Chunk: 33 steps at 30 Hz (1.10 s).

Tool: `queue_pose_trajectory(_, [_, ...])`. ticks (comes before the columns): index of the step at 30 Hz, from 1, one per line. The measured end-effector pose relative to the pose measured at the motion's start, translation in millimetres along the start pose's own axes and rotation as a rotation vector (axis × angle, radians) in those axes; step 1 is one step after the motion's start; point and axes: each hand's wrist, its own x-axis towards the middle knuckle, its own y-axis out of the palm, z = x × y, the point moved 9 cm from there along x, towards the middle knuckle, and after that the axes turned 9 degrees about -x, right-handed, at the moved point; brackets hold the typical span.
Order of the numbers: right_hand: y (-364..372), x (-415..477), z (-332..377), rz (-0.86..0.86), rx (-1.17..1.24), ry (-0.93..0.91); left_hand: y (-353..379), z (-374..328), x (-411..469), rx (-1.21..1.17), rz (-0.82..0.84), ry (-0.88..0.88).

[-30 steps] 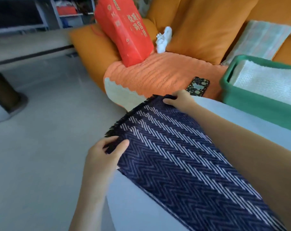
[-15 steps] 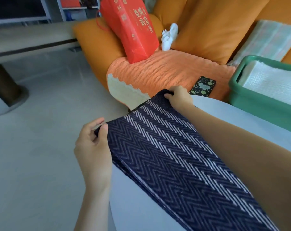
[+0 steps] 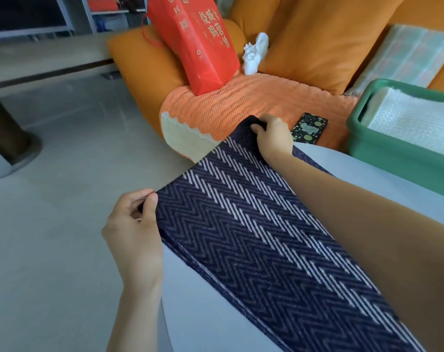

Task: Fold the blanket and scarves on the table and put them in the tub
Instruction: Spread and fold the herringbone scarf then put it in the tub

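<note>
A dark navy scarf (image 3: 254, 232) with a white zigzag pattern lies stretched across the white round table (image 3: 216, 318), doubled over on itself. My left hand (image 3: 134, 224) pinches its near corner past the table's left edge. My right hand (image 3: 273, 137) grips the far corner, my forearm lying over the cloth. At the right stands a green tub (image 3: 393, 151) holding a folded white blanket (image 3: 416, 118).
An orange sofa (image 3: 317, 39) stands behind the table, with an orange knit throw (image 3: 241, 105), a red gift bag (image 3: 198, 41), a white figure (image 3: 254, 54), a dark phone (image 3: 309, 128) and a pale checked cloth (image 3: 409, 54). Grey floor lies to the left.
The fringed scarf end has been turned under, leaving a smooth folded edge. Both hands have pulled that edge taut, my left hand shifting left off the table.
</note>
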Motion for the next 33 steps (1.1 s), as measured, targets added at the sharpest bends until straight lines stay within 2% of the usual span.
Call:
queue_pose_trajectory(3, [21, -4, 0, 0.120, -0.218, -0.053, 5, 6, 0, 0.094, 0.048, 0.004])
queue_pose_trajectory(5, [33, -13, -9, 0.193, -0.346, -0.035, 12, 2, -3, 0.285, 0.101, 0.082])
queue_pose_trajectory(7, [29, -20, -13, 0.188, -0.338, -0.043, 23, -17, -12, 0.389, 0.136, 0.209])
queue_pose_trajectory(9, [15, -24, -14, 0.182, -0.282, -0.083, 40, -42, -30, 0.371, 0.214, 0.333])
queue_pose_trajectory(11, [-5, -33, -23, 0.211, -0.238, -0.106, 71, -60, -61, 0.336, 0.429, 0.404])
queue_pose_trajectory(13, [-29, -49, -40, 0.243, -0.234, -0.114, 104, -70, -105, 0.332, 0.724, 0.464])
queue_pose_trajectory(16, [-75, -83, -90, 0.249, -0.284, -0.049, 135, -77, -178, 0.305, 1.093, 0.531])
queue_pose_trajectory(18, [-116, -110, -137, 0.218, -0.325, 0.086, 144, -79, -221, 0.306, 1.267, 0.530])
queue_pose_trajectory(22, [-196, -178, -225, 0.062, -0.266, 0.480, 151, -66, -293, 0.423, 1.521, 0.520])
queue_pose_trajectory(24, [-216, -214, -253, 0.040, -0.175, 0.631, 153, -50, -317, 0.569, 1.581, 0.561])
queue_pose_trajectory(26, [-216, -241, -267, 0.081, -0.089, 0.716, 154, -40, -331, 0.717, 1.570, 0.677])
queue_pose_trajectory(29, [-208, -254, -265, 0.105, -0.039, 0.715, 155, -35, -336, 0.813, 1.447, 0.805])
queue_pose_trajectory(31, [-202, -251, -260, 0.109, -0.041, 0.688, 154, -30, -347, 0.864, 1.461, 0.767])
queue_pose_trajectory(33, [-198, -249, -259, 0.101, -0.033, 0.700, 155, -32, -363, 0.862, 1.459, 0.802])
